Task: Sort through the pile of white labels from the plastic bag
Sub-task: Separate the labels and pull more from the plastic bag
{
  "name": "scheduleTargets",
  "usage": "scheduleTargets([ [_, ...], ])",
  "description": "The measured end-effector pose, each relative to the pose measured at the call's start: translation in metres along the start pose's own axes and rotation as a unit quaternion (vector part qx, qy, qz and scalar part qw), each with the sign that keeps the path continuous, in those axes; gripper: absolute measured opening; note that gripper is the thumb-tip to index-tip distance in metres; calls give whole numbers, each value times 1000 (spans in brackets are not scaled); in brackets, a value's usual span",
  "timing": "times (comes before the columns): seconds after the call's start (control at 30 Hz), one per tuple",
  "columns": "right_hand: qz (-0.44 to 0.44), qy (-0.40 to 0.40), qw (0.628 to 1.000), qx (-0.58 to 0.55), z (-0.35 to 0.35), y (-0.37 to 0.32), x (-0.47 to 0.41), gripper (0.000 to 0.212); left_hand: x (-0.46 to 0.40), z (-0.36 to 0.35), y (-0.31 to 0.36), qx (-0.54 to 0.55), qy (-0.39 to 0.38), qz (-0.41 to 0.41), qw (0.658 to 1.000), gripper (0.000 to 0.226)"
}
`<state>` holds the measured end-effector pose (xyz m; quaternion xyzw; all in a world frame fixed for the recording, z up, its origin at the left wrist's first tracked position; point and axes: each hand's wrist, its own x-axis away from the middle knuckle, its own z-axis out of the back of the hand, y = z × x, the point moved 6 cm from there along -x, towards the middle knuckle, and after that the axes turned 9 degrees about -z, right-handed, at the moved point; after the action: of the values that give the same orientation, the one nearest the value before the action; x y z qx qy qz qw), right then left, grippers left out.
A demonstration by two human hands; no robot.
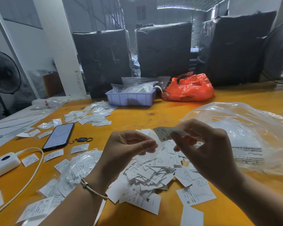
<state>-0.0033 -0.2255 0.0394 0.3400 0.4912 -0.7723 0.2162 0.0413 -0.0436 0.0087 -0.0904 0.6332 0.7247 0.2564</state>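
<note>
Two hands hover over the label pile [153,173]: right hand [207,149] pinches an S label [165,133] up for reading, left hand [127,149] pinches another label [153,144].

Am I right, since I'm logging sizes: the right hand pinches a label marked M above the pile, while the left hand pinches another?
Not quite. In the head view the label pinched by the right hand shows an S, not an M. The rest holds: it is held above the pile of white labels, and the left hand pinches another label.
</note>
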Motion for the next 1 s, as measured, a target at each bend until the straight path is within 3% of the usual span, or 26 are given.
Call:
scheduleTargets([
  [0.2, -2, -34, 999, 0, -1, 2, -1, 4, 0, -1, -1, 5, -12, 14, 1000, 23],
  [0.4, -74, -57, 996, -12, -3, 14, -3, 10, 0, -4, -2, 8, -32, 26, 999, 20],
  [0.63, -127, -154, 979, 31, -17, 25, -3, 3, 1, -11, -7, -2, -53, 49, 997, 21],
  [0.83, -112, -31, 993, -34, 2, 21, -9, 24, 0, -9, -6, 18, -26, 66, 997, 23],
  [1.0, -128, -63, 989, -27, -9, 23, -2, 23, 1, -8, -8, 50, 5, 74, 996, 19],
])
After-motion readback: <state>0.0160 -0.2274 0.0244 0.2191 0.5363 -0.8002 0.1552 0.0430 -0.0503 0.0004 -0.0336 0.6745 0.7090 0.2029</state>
